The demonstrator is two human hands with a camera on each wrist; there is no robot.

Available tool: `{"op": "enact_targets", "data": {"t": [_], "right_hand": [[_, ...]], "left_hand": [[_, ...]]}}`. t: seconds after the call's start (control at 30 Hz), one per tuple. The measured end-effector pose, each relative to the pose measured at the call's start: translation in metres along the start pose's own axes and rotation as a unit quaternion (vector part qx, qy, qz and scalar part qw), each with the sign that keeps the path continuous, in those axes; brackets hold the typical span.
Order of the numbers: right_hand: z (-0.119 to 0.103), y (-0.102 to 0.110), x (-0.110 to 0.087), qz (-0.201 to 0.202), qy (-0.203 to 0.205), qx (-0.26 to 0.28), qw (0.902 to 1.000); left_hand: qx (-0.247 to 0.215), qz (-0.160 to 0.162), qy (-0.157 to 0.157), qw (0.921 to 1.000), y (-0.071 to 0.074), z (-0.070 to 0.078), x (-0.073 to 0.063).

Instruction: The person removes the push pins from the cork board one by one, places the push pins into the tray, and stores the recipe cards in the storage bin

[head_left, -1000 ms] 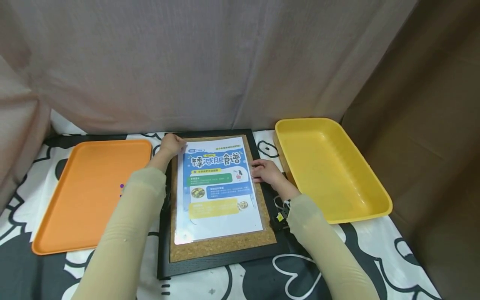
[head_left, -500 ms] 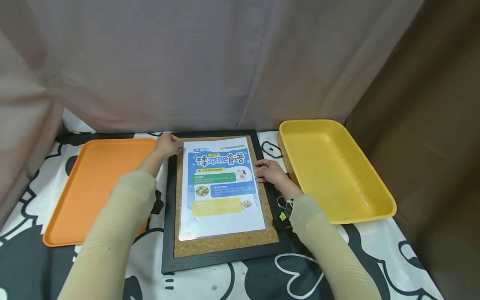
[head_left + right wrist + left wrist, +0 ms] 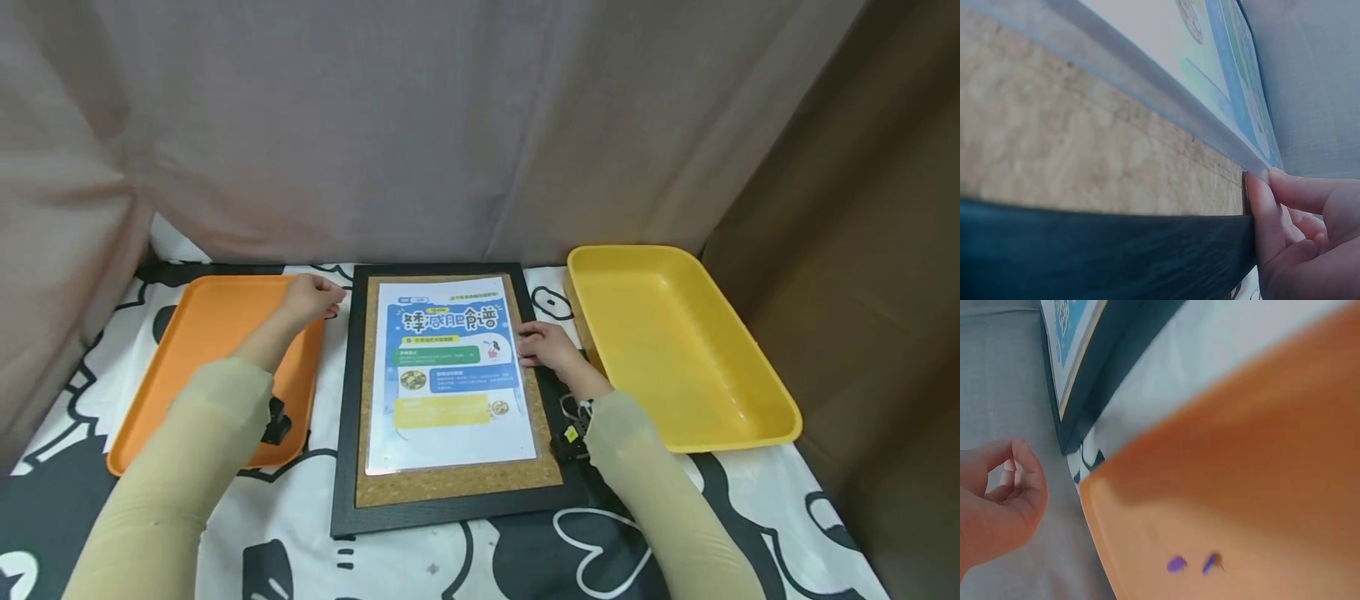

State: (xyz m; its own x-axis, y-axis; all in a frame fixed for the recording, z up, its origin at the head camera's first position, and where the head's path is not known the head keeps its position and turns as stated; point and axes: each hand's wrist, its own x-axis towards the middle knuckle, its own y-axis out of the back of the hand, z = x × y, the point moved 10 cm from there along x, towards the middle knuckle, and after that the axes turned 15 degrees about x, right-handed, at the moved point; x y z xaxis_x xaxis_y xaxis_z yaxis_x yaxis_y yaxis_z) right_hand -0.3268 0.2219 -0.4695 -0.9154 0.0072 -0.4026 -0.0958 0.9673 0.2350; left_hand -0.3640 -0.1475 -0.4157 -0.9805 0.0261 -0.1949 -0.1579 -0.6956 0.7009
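Note:
A poster sheet (image 3: pixel 450 442) printed in blue, green and yellow lies on a black-framed corkboard (image 3: pixel 480 483). My right hand (image 3: pixel 547 347) pinches the sheet's right edge between thumb and finger; in the right wrist view that edge stands slightly off the cork. My left hand (image 3: pixel 306 302) hovers over the far right corner of the orange tray (image 3: pixel 217 317), left of the board. Its fingers are loosely curled, thumb near the index fingertip, with nothing visible between them. Two purple thumbtacks (image 3: pixel 1177 564) lie in the tray in the left wrist view.
On the right stands a deep yellow tub (image 3: pixel 675 350), close beside the board. A patterned black-and-white cloth (image 3: pixel 405 562) covers the table. Grey-brown curtains (image 3: pixel 420 133) hang behind and at the sides.
My left hand has left the sheet's upper left corner and moved left over the orange tray. My right hand keeps its place at the sheet's right edge. The head view has shifted slightly.

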Motion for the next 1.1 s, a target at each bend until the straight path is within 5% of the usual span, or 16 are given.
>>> {"op": "enact_targets", "data": {"t": [0.47, 1.1], "right_hand": [[0.0, -0.001, 0.001, 0.002, 0.001, -0.006, 1.0], [-0.005, -0.009, -0.003, -0.001, 0.015, -0.04, 0.9991]], "left_hand": [[0.031, 0.006, 0.03, 0.999, 0.023, -0.035, -0.034], [0.03, -0.002, 0.062, 0.9976, 0.027, -0.06, -0.061]]}}
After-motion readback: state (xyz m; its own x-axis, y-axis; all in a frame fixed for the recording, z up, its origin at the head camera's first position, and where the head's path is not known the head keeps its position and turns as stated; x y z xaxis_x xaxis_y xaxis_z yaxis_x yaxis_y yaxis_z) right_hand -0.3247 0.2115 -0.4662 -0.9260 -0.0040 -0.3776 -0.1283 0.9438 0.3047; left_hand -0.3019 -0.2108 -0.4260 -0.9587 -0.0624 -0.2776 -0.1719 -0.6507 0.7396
